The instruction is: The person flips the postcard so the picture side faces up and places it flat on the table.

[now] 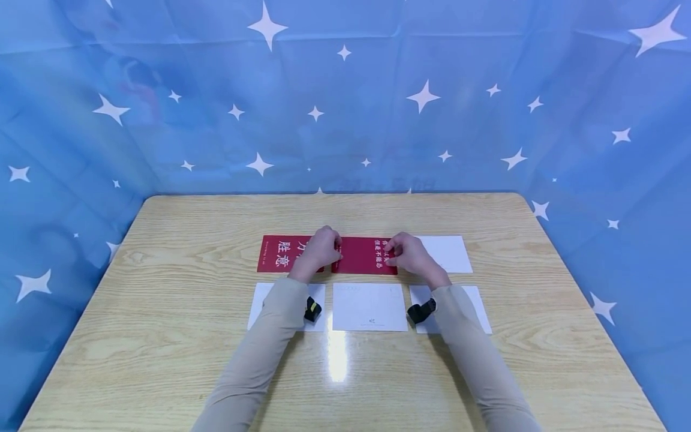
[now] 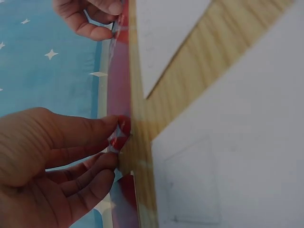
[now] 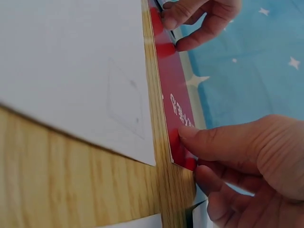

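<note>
A red card (image 1: 357, 257) with white Chinese characters lies at the middle of the far row on the table, between both hands. My left hand (image 1: 321, 248) pinches its left edge, thumb on top, as the left wrist view shows on the card (image 2: 118, 90). At the opposite edge my right hand (image 1: 412, 255) pinches the card (image 3: 174, 83) near its corner, beside the printed characters. Another red card (image 1: 268, 254) with larger white characters lies to the left, partly covered by the left hand. Right of the right hand is a white card (image 1: 449, 252).
A nearer row holds three white cards: the left one (image 1: 260, 293) and the right one (image 1: 477, 303) lie partly under the forearms, the middle one (image 1: 369, 305) between them. The wood table (image 1: 162, 288) ends at a blue star-patterned curtain (image 1: 302, 138).
</note>
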Demonstrator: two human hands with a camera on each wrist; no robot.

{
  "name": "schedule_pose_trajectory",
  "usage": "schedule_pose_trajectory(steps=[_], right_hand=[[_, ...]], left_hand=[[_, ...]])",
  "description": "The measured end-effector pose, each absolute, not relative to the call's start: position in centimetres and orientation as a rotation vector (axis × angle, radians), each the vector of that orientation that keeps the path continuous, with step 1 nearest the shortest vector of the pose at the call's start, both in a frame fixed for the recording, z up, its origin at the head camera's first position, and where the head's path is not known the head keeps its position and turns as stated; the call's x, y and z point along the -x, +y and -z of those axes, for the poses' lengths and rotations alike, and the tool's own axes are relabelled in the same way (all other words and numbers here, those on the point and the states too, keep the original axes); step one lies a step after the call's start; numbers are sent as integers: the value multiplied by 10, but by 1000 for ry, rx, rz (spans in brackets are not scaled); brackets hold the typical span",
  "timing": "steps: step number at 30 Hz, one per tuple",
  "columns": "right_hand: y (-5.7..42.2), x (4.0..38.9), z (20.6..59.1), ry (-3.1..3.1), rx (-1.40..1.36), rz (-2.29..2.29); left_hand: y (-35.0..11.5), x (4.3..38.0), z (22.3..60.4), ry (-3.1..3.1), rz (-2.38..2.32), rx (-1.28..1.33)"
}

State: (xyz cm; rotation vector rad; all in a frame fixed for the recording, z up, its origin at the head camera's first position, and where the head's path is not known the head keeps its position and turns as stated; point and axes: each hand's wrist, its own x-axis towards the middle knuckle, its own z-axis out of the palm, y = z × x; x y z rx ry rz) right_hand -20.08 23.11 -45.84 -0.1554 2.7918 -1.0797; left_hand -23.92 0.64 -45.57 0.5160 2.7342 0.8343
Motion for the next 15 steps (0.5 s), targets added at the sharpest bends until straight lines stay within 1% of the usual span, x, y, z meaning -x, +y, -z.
schedule_pose_trajectory(steps=[8, 15], right_hand=[[237, 200, 458, 2756, 167, 1125], [255, 197, 455, 2762, 154, 1278]], left_hand=[[10, 240, 453, 2730, -823, -509], [13, 239, 453, 2691, -984, -494]])
